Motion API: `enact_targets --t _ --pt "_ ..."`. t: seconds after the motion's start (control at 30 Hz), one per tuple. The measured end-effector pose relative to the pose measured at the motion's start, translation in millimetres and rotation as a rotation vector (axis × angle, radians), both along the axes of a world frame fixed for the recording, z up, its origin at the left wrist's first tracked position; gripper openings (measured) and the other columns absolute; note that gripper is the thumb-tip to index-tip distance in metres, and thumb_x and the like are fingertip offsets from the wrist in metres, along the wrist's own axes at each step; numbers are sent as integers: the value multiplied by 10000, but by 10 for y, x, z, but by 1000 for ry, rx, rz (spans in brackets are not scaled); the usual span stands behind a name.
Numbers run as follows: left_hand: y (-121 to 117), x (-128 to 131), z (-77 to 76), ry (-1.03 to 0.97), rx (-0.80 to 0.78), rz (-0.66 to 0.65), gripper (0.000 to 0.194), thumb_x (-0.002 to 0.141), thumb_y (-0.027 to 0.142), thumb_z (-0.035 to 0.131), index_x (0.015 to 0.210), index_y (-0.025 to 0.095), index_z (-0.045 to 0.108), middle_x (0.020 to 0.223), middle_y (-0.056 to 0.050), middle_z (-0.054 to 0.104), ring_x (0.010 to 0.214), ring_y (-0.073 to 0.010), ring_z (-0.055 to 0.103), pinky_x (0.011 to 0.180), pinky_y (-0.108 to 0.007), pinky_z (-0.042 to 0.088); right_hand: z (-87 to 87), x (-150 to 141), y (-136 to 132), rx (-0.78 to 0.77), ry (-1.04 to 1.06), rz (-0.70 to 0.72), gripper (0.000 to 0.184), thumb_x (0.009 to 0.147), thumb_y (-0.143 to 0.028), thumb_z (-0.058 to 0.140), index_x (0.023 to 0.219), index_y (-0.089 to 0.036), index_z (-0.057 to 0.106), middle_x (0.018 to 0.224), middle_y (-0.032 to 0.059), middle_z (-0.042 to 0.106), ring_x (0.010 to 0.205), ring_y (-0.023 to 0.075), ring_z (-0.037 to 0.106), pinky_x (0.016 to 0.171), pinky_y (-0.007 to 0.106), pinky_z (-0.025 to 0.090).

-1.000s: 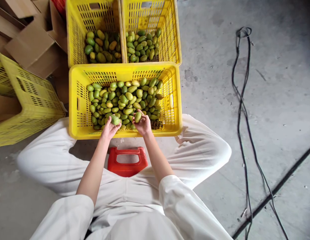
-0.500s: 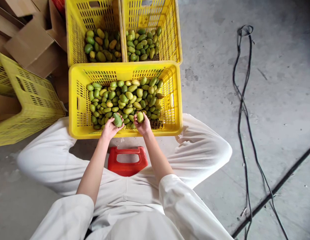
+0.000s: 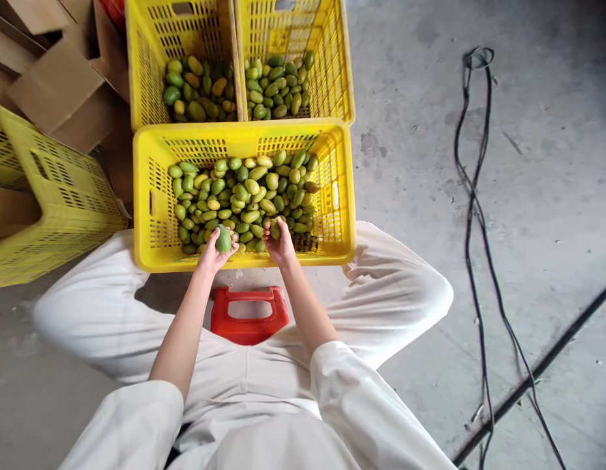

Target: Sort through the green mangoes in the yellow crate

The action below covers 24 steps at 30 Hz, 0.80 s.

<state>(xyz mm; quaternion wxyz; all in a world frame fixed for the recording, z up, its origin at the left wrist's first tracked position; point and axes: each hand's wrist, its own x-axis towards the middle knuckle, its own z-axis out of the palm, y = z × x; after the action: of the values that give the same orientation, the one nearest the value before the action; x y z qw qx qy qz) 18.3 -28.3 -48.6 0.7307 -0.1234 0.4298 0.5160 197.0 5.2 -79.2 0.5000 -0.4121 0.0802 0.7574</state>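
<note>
My left hand [image 3: 212,256] is closed around a green mango [image 3: 224,240], which rests in the fingers with much of its skin showing. In my right hand [image 3: 282,248] sits another mango [image 3: 274,229], yellow-green and partly hidden by the thumb and fingers. Both hands are over the near side of a yellow slotted crate [image 3: 244,263]. Beneath and beyond them, a layer of loose mangoes [image 3: 241,192], mostly green with some yellow, covers the crate's bottom.
Two more yellow crates [image 3: 241,59] holding mangoes adjoin the far side. Left of them stand another yellow crate [image 3: 70,196] and cardboard boxes [image 3: 58,85]. A red plastic stool [image 3: 248,331] is between my legs. Black cables [image 3: 471,196] lie on the concrete floor at right.
The mango in my left hand has been turned and shifted slightly left. My right fingers have rolled their mango, so less of it shows. Both hands remain over the crate.
</note>
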Motion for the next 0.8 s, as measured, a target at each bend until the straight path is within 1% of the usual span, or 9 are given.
enact_targets --t 0.13,0.2,0.27,0.4,0.47,0.53,0.67,0.73,0.8 --pt "18 4 -14 -10 -10 4 313 997 434 516 994 167 679 759 -25 579 660 -107 552 555 -192 456 -20 21 10 -16 -13 -4 346 981 -456 453 776 -206 578 705 5 666 499 88 492 411 179 379" --pt "21 0 -26 -17 -22 10 331 1010 446 485 1107 197 682 781 -32 595 646 -104 546 547 -187 453 -42 32 17 -17 -12 4 312 967 -434 453 811 -205 596 773 8 689 467 78 440 384 186 342" --pt "21 -8 -35 -28 -35 17 344 1036 421 423 1172 222 670 806 -42 609 638 -101 542 526 -175 443 -64 37 21 -15 -11 16 254 951 -341 430 851 -199 616 801 3 690 447 72 406 371 193 321" --pt "19 -40 -24 -71 -28 36 437 1063 423 302 1039 191 671 779 -44 581 574 -81 488 403 -133 331 -83 27 19 -23 -30 44 186 897 -236 453 908 -201 636 681 -28 618 451 81 435 368 190 313" --pt "15 -58 -7 -74 7 49 486 1052 489 306 951 171 659 751 -31 551 529 -66 445 355 -129 269 -78 21 13 -13 -35 49 155 913 -305 509 907 -209 630 656 -36 597 461 78 456 374 178 316" --pt "6 -66 7 -57 38 57 460 1029 518 384 905 163 649 737 -16 534 497 -51 411 342 -131 248 -73 13 4 4 -50 34 161 889 -382 611 879 -221 609 670 -46 600 482 73 479 383 171 322" --pt "-7 -43 6 -27 62 49 303 1015 353 496 822 157 621 741 -3 540 491 -36 407 380 -128 291 -84 -6 -8 12 -138 39 221 754 -255 778 813 -223 568 684 -71 614 505 64 495 382 170 297" --pt "-4 -26 -8 -15 61 56 284 1011 322 494 818 155 620 773 -19 569 565 -55 495 447 -136 375 -92 -12 -3 4 -142 76 183 769 -236 753 811 -212 577 673 -64 626 506 65 505 384 169 306" --pt "4 -16 -23 1 49 73 314 1012 360 478 834 150 629 790 -36 588 646 -88 559 528 -169 450 -94 -8 7 -16 -101 102 127 847 -293 673 816 -199 593 662 -44 635 514 75 532 401 168 356"
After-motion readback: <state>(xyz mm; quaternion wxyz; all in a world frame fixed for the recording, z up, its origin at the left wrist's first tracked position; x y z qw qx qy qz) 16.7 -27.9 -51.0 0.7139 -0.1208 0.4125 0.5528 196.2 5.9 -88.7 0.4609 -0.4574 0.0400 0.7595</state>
